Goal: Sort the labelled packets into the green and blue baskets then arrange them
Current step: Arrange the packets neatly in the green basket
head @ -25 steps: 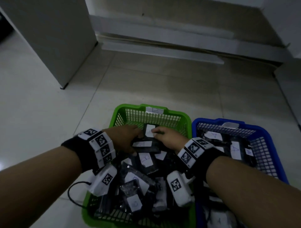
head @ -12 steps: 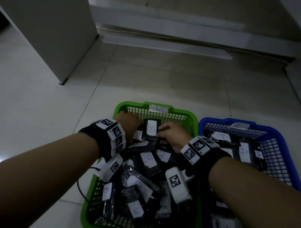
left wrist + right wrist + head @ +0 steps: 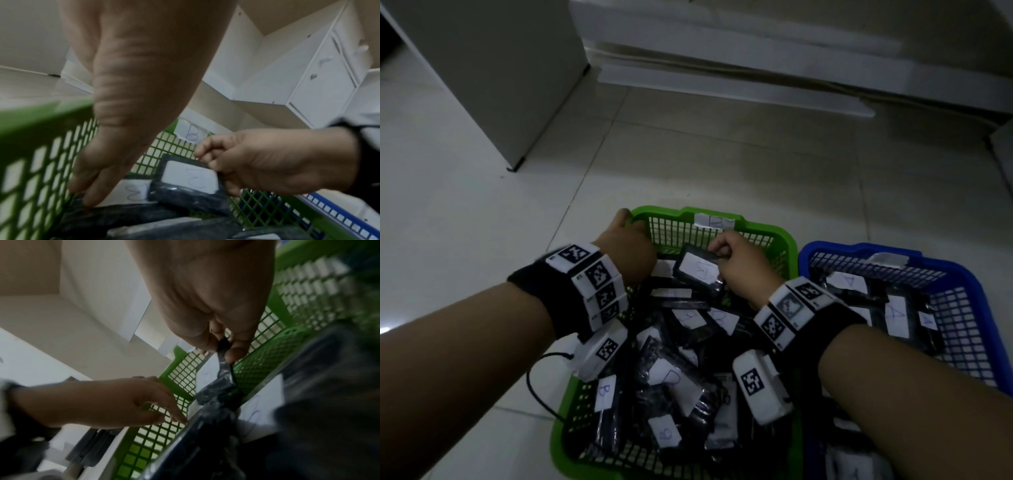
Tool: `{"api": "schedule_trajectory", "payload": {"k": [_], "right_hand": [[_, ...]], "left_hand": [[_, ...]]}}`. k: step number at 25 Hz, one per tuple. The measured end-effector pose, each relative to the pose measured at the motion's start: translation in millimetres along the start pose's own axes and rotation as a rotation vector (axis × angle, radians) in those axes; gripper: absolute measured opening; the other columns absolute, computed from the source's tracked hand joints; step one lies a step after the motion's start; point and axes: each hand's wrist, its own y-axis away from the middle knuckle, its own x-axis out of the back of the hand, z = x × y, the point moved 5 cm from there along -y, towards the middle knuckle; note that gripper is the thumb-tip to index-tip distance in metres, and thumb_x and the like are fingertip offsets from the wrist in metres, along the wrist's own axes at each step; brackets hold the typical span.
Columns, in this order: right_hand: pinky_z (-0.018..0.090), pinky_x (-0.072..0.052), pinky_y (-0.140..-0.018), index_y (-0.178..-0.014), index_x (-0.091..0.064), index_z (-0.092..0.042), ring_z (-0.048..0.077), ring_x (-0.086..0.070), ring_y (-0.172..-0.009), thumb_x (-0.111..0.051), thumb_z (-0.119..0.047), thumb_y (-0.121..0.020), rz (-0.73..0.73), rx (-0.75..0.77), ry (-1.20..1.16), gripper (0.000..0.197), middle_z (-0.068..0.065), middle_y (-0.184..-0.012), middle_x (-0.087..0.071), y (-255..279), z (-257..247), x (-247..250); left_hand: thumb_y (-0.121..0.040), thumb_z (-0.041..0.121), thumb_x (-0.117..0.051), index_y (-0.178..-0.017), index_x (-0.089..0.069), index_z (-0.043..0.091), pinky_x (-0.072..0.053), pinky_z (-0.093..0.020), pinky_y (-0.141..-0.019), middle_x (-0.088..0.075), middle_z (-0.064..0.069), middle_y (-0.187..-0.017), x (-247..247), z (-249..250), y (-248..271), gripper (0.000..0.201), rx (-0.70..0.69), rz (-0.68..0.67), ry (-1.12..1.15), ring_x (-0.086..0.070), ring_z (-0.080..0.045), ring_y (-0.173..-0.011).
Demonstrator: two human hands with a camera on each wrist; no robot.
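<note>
The green basket [image 3: 756, 226] holds several black packets with white labels marked B. My right hand [image 3: 722, 251] pinches one black packet labelled B [image 3: 698, 270] by its top edge, and it stands tilted near the basket's far wall. The pinch shows in the right wrist view, thumb and fingers [image 3: 236, 344] on the packet's edge [image 3: 223, 378]. My left hand [image 3: 630, 246] reaches into the far left corner. Its straight fingers [image 3: 86, 191] touch the packets lying there. The blue basket [image 3: 962, 274] to the right holds packets labelled A [image 3: 893, 315].
A paper tag marked B [image 3: 714, 221] sits on the green basket's far rim. A white cabinet [image 3: 482, 68] stands at the back left, and a white ledge [image 3: 722, 85] runs along the wall. A black cable [image 3: 534, 380] loops on the floor tiles by the green basket's left side.
Both hands have moved toward the green basket's far end. The right hand has lifted the B packet more upright, and the left hand has slid to the far left corner.
</note>
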Motion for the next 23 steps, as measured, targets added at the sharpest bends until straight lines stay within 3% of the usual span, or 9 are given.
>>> {"api": "schedule_trajectory", "payload": {"k": [2, 4, 6, 8, 12, 14, 18, 20, 23], "right_hand": [[0.034, -0.054, -0.078, -0.103, -0.062, -0.022, 0.024, -0.062, -0.093, -0.048, 0.004, -0.085, -0.054, 0.031, -0.029, 0.034, 0.002, -0.111, -0.064, -7, -6, -15], [0.038, -0.055, -0.086, -0.108, -0.064, -0.024, 0.024, -0.062, -0.102, -0.053, 0.002, -0.085, -0.040, 0.020, -0.066, 0.037, 0.002, -0.121, -0.061, -10, -5, -22], [0.034, -0.053, -0.088, -0.107, -0.065, -0.022, 0.023, -0.060, -0.103, -0.057, -0.003, -0.086, 0.031, -0.028, -0.045, 0.030, 0.002, -0.118, -0.060, -11, 6, -21], [0.033, -0.051, -0.091, -0.109, -0.066, -0.018, 0.023, -0.060, -0.105, -0.056, -0.007, -0.087, -0.007, -0.084, -0.006, 0.026, 0.002, -0.117, -0.062, -12, 14, -26], [0.040, -0.050, -0.098, -0.113, -0.066, -0.015, 0.025, -0.062, -0.107, -0.056, -0.004, -0.087, -0.063, -0.110, -0.122, 0.030, 0.011, -0.121, -0.065, -12, 14, -32], [0.036, -0.051, -0.094, -0.116, -0.063, -0.016, 0.024, -0.062, -0.105, -0.061, -0.011, -0.087, -0.019, -0.102, -0.093, 0.030, 0.010, -0.116, -0.065, -9, 15, -27], [0.027, -0.041, -0.063, -0.107, -0.046, -0.016, 0.018, -0.055, -0.087, -0.075, -0.038, -0.076, -0.125, -0.127, 0.155, 0.047, -0.001, -0.094, -0.055, 7, 13, -29], [0.028, -0.040, -0.065, -0.104, -0.043, -0.015, 0.018, -0.052, -0.089, -0.080, -0.032, -0.071, -0.156, -0.142, 0.161, 0.052, 0.000, -0.094, -0.051, 9, 11, -33], [0.033, -0.046, -0.068, -0.102, -0.045, -0.015, 0.024, -0.056, -0.081, -0.074, -0.016, -0.074, -0.116, -0.195, -0.056, 0.041, 0.008, -0.092, -0.055, 9, 10, -26]], "left_hand": [[-0.093, 0.019, -0.042, -0.119, -0.061, 0.023, 0.009, -0.064, -0.113, -0.059, 0.003, -0.124, 0, -2, 12, 0.033, -0.019, -0.032, 0.029, -0.031, -0.020, -0.134], [-0.094, 0.017, -0.040, -0.122, -0.058, 0.021, 0.009, -0.065, -0.112, -0.056, 0.002, -0.129, 2, 0, 22, 0.034, -0.070, -0.022, 0.006, -0.029, -0.022, -0.136], [-0.095, 0.021, -0.040, -0.122, -0.058, 0.023, 0.008, -0.064, -0.112, -0.055, 0.003, -0.130, -2, 5, 29, 0.033, -0.116, -0.030, -0.012, -0.029, -0.022, -0.136], [-0.095, 0.024, -0.040, -0.124, -0.057, 0.028, 0.011, -0.064, -0.112, -0.055, 0.006, -0.131, -9, 8, 31, 0.034, -0.132, -0.044, 0.025, -0.029, -0.021, -0.137], [-0.096, 0.030, -0.038, -0.139, -0.037, 0.039, 0.012, -0.061, -0.113, -0.042, 0.015, -0.144, -18, 8, 33, 0.044, -0.141, 0.014, 0.117, -0.022, -0.019, -0.142], [-0.097, 0.034, -0.037, -0.140, -0.037, 0.037, 0.010, -0.060, -0.114, -0.042, 0.016, -0.144, -20, 9, 34, 0.043, -0.139, 0.070, 0.099, -0.024, -0.018, -0.141], [-0.094, 0.034, -0.040, -0.134, -0.046, 0.033, 0.005, -0.055, -0.118, -0.040, 0.002, -0.138, -20, 7, 26, 0.041, -0.119, 0.132, 0.075, -0.032, -0.023, -0.133], [-0.092, 0.034, -0.043, -0.131, -0.050, 0.032, 0.003, -0.052, -0.119, -0.036, 0.000, -0.138, -17, 6, 20, 0.040, -0.110, 0.147, 0.081, -0.032, -0.025, -0.131], [-0.092, 0.033, -0.044, -0.128, -0.054, 0.033, 0.003, -0.053, -0.118, -0.034, 0.003, -0.140, -18, 4, 14, 0.037, -0.115, 0.127, 0.094, -0.035, -0.021, -0.132]]}}
